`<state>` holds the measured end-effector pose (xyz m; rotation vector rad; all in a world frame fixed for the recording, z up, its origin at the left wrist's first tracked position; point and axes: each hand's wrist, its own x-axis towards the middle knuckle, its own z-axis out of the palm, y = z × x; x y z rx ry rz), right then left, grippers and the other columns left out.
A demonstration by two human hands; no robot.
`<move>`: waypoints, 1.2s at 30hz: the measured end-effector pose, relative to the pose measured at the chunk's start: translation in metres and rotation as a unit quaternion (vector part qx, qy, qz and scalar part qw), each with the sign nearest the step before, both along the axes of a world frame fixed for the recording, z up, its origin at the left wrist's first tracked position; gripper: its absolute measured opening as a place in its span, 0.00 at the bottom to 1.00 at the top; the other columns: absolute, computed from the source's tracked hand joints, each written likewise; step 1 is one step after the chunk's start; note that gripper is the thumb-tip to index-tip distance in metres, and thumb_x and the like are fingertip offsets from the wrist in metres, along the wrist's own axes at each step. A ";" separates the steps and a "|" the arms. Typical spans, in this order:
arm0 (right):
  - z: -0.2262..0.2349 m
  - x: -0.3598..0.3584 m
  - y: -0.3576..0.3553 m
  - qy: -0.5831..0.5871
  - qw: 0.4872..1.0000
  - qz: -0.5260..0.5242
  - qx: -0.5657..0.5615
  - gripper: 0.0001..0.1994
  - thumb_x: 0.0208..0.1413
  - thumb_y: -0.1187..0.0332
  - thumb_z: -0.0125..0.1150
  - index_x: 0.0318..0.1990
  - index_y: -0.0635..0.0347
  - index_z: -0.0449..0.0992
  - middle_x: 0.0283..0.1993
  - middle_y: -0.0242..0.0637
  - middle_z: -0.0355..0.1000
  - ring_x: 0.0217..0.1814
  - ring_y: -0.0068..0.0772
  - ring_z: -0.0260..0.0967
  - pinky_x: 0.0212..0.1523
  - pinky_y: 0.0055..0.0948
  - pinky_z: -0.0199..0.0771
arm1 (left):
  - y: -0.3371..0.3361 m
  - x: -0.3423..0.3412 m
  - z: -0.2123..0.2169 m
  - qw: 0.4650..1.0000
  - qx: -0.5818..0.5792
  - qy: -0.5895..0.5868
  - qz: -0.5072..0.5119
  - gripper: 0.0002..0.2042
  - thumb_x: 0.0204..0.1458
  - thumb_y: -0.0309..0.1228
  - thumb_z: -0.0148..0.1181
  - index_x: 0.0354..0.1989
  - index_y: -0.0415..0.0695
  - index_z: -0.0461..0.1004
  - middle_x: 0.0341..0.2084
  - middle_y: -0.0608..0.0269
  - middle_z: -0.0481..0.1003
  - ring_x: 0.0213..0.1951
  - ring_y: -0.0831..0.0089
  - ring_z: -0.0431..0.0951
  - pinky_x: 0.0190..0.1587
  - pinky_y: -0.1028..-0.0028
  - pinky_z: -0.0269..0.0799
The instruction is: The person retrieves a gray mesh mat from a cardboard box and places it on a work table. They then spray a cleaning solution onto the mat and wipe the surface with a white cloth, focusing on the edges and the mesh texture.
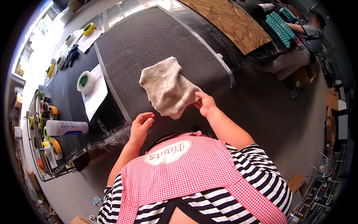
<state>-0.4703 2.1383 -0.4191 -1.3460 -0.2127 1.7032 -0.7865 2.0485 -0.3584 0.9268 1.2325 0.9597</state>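
A pale beige cloth, crumpled and partly folded, lies over the front part of a dark grey woven mat on the black table. My right hand pinches the cloth's right corner between thumb and fingers, near the mat's front edge. To the left, my left hand is beside the mat's front left corner, just short of the cloth. Its fingers are loosely bent, and nothing shows in them.
On the table's left are a white tape roll on paper, a yellow tape roll, dark gloves and a white cylinder. A brown patterned mat lies behind right. At far right, another person handles a turquoise bumpy mat.
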 end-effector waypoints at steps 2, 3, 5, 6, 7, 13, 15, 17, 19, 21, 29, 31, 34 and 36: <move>0.019 0.009 -0.006 0.045 0.997 -0.012 0.058 0.07 0.57 0.71 0.61 0.43 0.55 0.74 0.43 0.31 0.76 0.45 0.30 0.74 0.48 0.35 0.75 | 0.003 0.023 -0.004 0.999 0.025 0.033 -0.005 0.11 0.57 0.27 0.62 0.48 0.40 0.75 0.43 0.64 0.78 0.43 0.77 0.77 0.46 0.78 0.71; 0.029 0.012 -0.011 0.030 0.997 -0.009 0.076 0.08 0.57 0.72 0.61 0.44 0.56 0.73 0.44 0.33 0.75 0.45 0.30 0.74 0.49 0.35 0.76 | 0.005 0.037 0.002 0.991 0.084 0.100 -0.035 0.12 0.56 0.28 0.64 0.47 0.41 0.75 0.43 0.64 0.77 0.42 0.75 0.77 0.46 0.76 0.72; 0.054 0.017 -0.025 0.000 0.993 -0.003 0.117 0.10 0.58 0.72 0.61 0.47 0.58 0.71 0.45 0.36 0.75 0.46 0.31 0.75 0.50 0.36 0.77 | 0.009 0.068 0.023 0.947 0.201 0.231 -0.096 0.14 0.52 0.30 0.68 0.45 0.42 0.75 0.43 0.62 0.75 0.41 0.72 0.77 0.46 0.73 0.74; 0.063 0.019 -0.028 0.013 0.996 -0.003 0.093 0.11 0.59 0.74 0.59 0.48 0.59 0.69 0.46 0.38 0.74 0.49 0.32 0.74 0.49 0.35 0.79 | 0.012 0.085 0.032 0.905 0.275 0.306 -0.111 0.18 0.47 0.34 0.71 0.45 0.42 0.74 0.44 0.60 0.73 0.42 0.67 0.77 0.46 0.70 0.74; 0.071 0.021 -0.032 0.040 0.996 0.008 0.083 0.11 0.60 0.73 0.59 0.48 0.59 0.69 0.46 0.39 0.74 0.49 0.32 0.74 0.49 0.35 0.79 | 0.015 0.104 0.037 0.850 0.345 0.378 -0.127 0.23 0.43 0.38 0.75 0.45 0.43 0.73 0.45 0.57 0.72 0.42 0.62 0.77 0.46 0.67 0.75; 0.087 0.039 -0.036 0.147 0.978 0.137 0.050 0.11 0.62 0.71 0.60 0.49 0.62 0.69 0.49 0.38 0.73 0.50 0.33 0.74 0.49 0.35 0.81 | 0.037 0.168 0.009 0.758 0.413 0.501 -0.059 0.28 0.35 0.33 0.75 0.43 0.42 0.64 0.44 0.47 0.67 0.46 0.48 0.70 0.46 0.58 0.70; 0.080 0.049 -0.031 0.147 0.972 0.169 0.071 0.13 0.62 0.71 0.60 0.51 0.62 0.68 0.50 0.37 0.73 0.51 0.31 0.73 0.52 0.35 0.79 | 0.040 0.169 0.007 0.765 0.401 0.499 -0.068 0.25 0.39 0.30 0.71 0.44 0.41 0.64 0.45 0.46 0.67 0.45 0.46 0.70 0.46 0.57 0.70; 0.078 0.056 -0.024 0.141 0.958 0.212 0.133 0.15 0.62 0.70 0.60 0.53 0.63 0.68 0.50 0.36 0.72 0.53 0.29 0.72 0.54 0.34 0.77 | 0.036 0.168 0.019 0.831 0.262 0.486 -0.075 0.13 0.43 0.26 0.65 0.36 0.41 0.68 0.34 0.47 0.72 0.38 0.48 0.74 0.42 0.59 0.72; 0.084 0.062 -0.009 0.127 0.928 0.256 0.238 0.16 0.62 0.69 0.61 0.55 0.63 0.68 0.52 0.35 0.72 0.55 0.28 0.71 0.57 0.33 0.73 | 0.054 0.160 0.041 0.890 0.151 0.425 -0.059 0.09 0.45 0.25 0.63 0.33 0.41 0.71 0.30 0.48 0.74 0.34 0.51 0.77 0.39 0.60 0.73; 0.095 0.060 0.008 0.106 0.906 0.275 0.303 0.19 0.65 0.67 0.57 0.60 0.60 0.66 0.58 0.38 0.70 0.59 0.31 0.69 0.60 0.36 0.68 | 0.100 0.139 0.077 0.969 -0.077 0.231 0.035 0.07 0.51 0.26 0.56 0.37 0.39 0.76 0.27 0.58 0.78 0.25 0.69 0.77 0.32 0.66 0.75; 0.061 0.064 -0.003 0.007 0.931 0.346 0.119 0.09 0.64 0.70 0.55 0.50 0.60 0.73 0.47 0.36 0.76 0.48 0.28 0.74 0.49 0.28 0.75 | 0.179 -0.018 0.026 0.943 -0.021 0.278 0.181 0.22 0.54 0.32 0.65 0.57 0.39 0.73 0.42 0.56 0.79 0.44 0.67 0.78 0.50 0.68 0.72; 0.053 0.075 -0.007 -0.009 0.936 0.343 0.081 0.09 0.65 0.70 0.54 0.50 0.60 0.73 0.47 0.36 0.76 0.48 0.27 0.74 0.49 0.28 0.75 | 0.173 -0.037 0.010 0.894 0.075 0.369 0.242 0.22 0.54 0.31 0.66 0.57 0.40 0.73 0.44 0.55 0.79 0.45 0.68 0.78 0.50 0.70 0.73; 0.052 0.086 -0.005 -0.034 0.949 0.307 0.058 0.09 0.64 0.70 0.55 0.50 0.61 0.73 0.46 0.36 0.76 0.46 0.26 0.74 0.46 0.26 0.75 | 0.157 -0.039 0.007 0.908 0.084 0.353 0.210 0.16 0.54 0.29 0.64 0.52 0.40 0.76 0.40 0.59 0.80 0.41 0.72 0.79 0.46 0.73 0.74; 0.057 0.085 0.002 -0.041 0.956 0.283 0.064 0.09 0.64 0.70 0.55 0.49 0.61 0.73 0.45 0.35 0.76 0.46 0.25 0.74 0.45 0.25 0.75 | 0.140 -0.030 0.007 0.916 0.099 0.348 0.174 0.12 0.54 0.29 0.63 0.46 0.41 0.78 0.35 0.61 0.80 0.36 0.73 0.79 0.41 0.72 0.75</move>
